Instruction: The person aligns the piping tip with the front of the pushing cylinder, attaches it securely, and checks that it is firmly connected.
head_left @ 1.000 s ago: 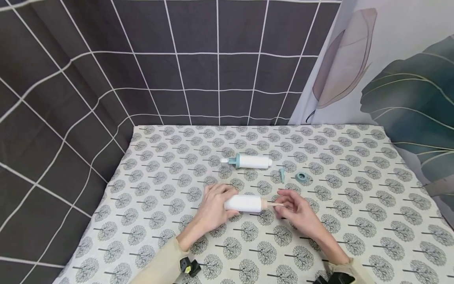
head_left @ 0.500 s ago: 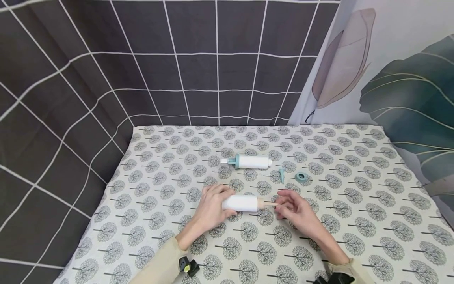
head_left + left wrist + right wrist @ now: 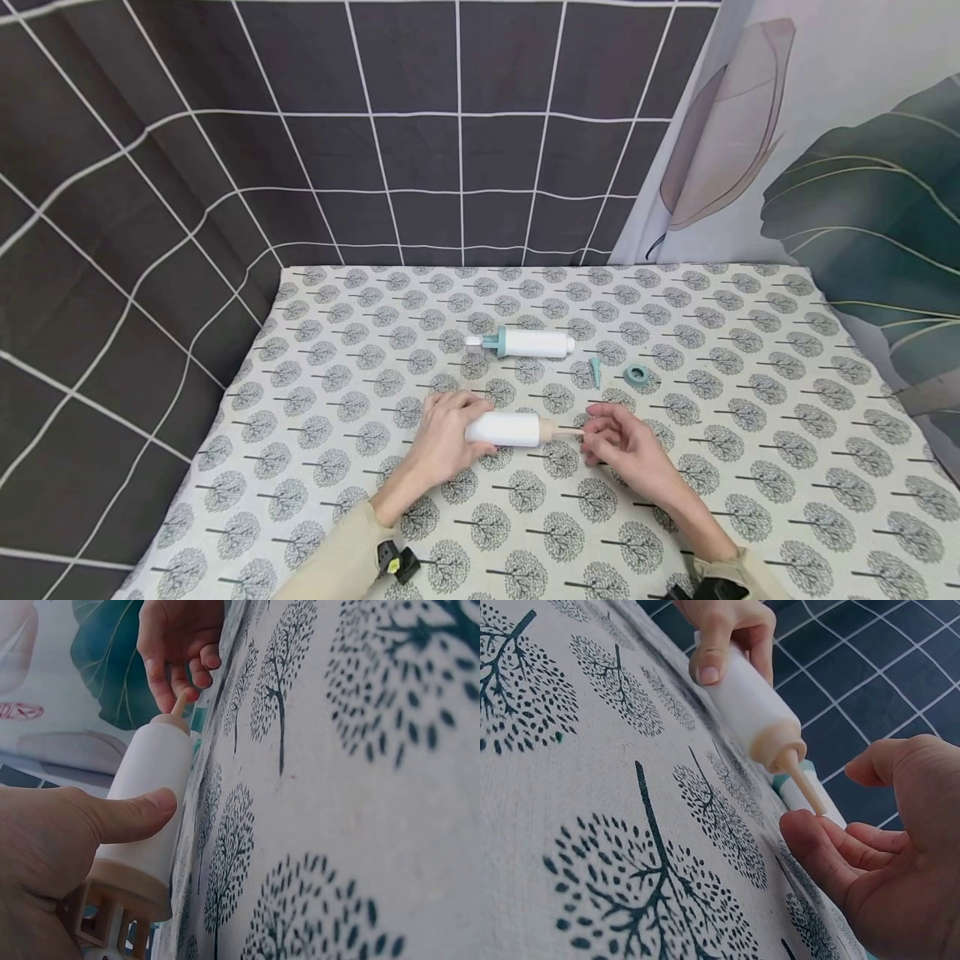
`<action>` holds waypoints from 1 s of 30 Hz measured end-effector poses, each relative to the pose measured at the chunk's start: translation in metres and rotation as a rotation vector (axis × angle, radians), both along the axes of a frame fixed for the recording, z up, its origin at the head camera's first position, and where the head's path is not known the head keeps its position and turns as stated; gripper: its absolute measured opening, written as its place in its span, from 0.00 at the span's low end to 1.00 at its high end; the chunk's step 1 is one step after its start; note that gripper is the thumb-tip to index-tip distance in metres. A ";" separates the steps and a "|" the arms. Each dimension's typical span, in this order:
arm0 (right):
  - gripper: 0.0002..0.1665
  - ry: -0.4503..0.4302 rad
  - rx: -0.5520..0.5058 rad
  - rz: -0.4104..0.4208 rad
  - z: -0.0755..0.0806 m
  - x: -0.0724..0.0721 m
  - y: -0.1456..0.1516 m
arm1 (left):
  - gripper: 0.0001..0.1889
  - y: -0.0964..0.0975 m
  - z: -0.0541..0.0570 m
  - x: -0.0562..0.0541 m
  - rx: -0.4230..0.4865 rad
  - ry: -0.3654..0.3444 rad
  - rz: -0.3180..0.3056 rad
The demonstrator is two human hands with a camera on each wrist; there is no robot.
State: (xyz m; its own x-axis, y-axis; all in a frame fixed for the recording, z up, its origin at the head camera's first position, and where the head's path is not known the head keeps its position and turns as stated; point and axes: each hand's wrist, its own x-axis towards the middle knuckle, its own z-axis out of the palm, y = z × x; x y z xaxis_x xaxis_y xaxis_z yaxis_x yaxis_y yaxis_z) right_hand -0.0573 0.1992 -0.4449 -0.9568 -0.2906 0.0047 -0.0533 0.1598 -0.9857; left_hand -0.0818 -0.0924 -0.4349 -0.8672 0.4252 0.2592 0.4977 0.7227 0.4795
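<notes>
My left hand [image 3: 447, 435] grips a white piping syringe [image 3: 507, 428] around its barrel, thumb along the near side. The syringe lies sideways, its beige collar and slim beige nozzle [image 3: 807, 787] directed at my right hand [image 3: 628, 450]. Below the left palm, the beige frame [image 3: 124, 896] of its back end shows in the left wrist view. My right hand has loosely bent fingers, the thumb held away from them. In the right wrist view the nozzle's tip is right at its fingertips [image 3: 804, 829], with nothing pinched.
A second white piping syringe [image 3: 536, 342] with a teal collar and handle lies farther back on the tree-print cloth [image 3: 360, 492]. To its right are a small teal nozzle [image 3: 596, 372] and a teal ring cap [image 3: 637, 375]. A dark checked curtain [image 3: 420, 150] hangs behind.
The left hand has drawn the syringe slightly left, so its nozzle tip has slid back from between the right fingers. The right hand stays almost in place.
</notes>
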 end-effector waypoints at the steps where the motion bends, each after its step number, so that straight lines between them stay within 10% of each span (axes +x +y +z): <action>1: 0.26 0.007 -0.002 0.003 0.000 0.000 0.000 | 0.29 0.000 0.000 0.000 -0.001 -0.003 0.002; 30: 0.26 -0.035 0.012 -0.013 0.002 0.000 0.003 | 0.28 -0.003 -0.004 -0.009 -0.037 0.011 0.027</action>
